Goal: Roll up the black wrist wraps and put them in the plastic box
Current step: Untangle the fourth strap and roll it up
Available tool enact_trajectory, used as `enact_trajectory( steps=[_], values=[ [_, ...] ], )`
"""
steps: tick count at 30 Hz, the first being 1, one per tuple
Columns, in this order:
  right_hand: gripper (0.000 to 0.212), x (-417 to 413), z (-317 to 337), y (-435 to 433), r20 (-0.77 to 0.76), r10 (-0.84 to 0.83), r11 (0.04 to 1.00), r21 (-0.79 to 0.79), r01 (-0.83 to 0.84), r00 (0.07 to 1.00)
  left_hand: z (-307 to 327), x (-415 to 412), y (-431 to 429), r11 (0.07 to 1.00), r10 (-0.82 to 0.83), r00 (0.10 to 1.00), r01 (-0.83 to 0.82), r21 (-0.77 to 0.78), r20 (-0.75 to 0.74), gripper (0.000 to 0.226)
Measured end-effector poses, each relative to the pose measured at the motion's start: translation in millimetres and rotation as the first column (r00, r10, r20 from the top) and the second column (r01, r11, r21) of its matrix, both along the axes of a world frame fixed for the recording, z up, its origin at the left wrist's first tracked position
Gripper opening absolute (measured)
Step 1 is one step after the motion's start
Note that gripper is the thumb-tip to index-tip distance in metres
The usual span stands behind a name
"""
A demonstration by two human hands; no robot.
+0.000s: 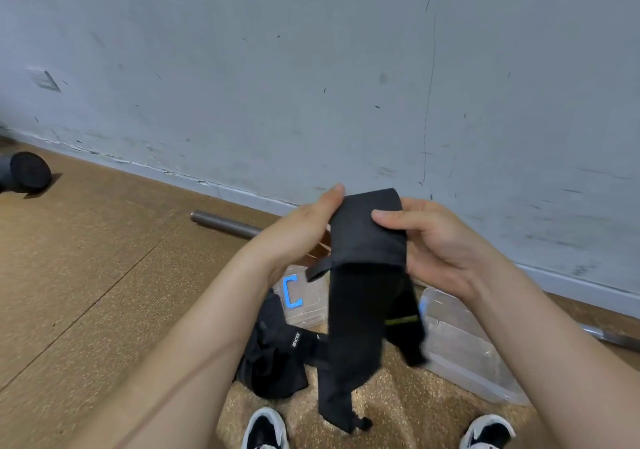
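The person holds one black wrist wrap up in front of the chest, above the floor. The left hand grips the wrap's left edge, with the thumb lying along the top corner and the fingers hidden behind the fabric. The right hand pinches the right side, its thumb pressed across the front of the band and its fingers curled behind. The top of the wrap is folded over, and two long ends hang down between the forearms, blurred at the bottom, reaching almost to the shoes. A second wrap lies crumpled on the floor under the left forearm. The clear plastic box sits on the floor just to the right of the hanging ends, below the right wrist. A clear plastic lid with a blue clip lies beneath the left hand. A metal bar rests along the foot of the grey wall.
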State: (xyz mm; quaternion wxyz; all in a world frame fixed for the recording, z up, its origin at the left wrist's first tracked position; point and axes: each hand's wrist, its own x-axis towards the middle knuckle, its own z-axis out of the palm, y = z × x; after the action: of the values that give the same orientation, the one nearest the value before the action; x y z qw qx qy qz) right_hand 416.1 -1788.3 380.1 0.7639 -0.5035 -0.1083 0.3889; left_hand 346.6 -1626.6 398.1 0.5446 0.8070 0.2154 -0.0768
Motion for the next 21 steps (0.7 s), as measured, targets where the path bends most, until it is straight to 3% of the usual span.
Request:
enact_trajectory(
  steps=[3,6,10,12,14,17,21],
  values=[
    [0.032,3.5,0.9,4.4,-0.002,-0.125,0.992,-0.006,0.125,0.992,-8.1,-0.5,-4.5,0.997,-0.062,0.998,0.063,-0.043,0.02,0.058],
    [0.023,7.1,1.0,4.2,0.01,-0.213,0.977,-0.022,0.214,0.977,-17.0,0.6,-7.7,0.981,-0.046,0.993,0.066,-0.182,0.112,0.04],
    [0.018,7.3,1.6,9.2,0.122,-0.347,0.918,-0.161,0.363,0.93,-24.2,4.0,-22.6,0.969,0.006,0.971,0.054,-0.239,0.24,0.029],
    [0.043,7.5,-1.2,11.5,0.339,-0.313,0.854,-0.308,0.419,0.887,-25.3,8.1,-25.6,0.975,0.088,0.95,-0.019,-0.223,0.301,0.026],
    [0.059,4.5,-0.1,10.5,0.453,-0.207,0.856,-0.346,0.385,0.867,-24.6,11.1,-23.2,0.957,0.203,0.928,-0.121,-0.262,0.312,0.021],
    [0.038,-2.8,7.8,4.8,0.422,-0.078,0.929,-0.298,0.219,0.903,-20.5,12.3,-13.7,0.916,0.283,0.922,-0.178,-0.359,0.266,0.017],
    [0.028,-2.5,12.6,2.6,0.457,-0.122,0.925,-0.269,0.268,0.881,-12.1,10.9,-1.5,0.945,0.198,0.943,-0.111,-0.307,0.269,0.014]
  ],
)
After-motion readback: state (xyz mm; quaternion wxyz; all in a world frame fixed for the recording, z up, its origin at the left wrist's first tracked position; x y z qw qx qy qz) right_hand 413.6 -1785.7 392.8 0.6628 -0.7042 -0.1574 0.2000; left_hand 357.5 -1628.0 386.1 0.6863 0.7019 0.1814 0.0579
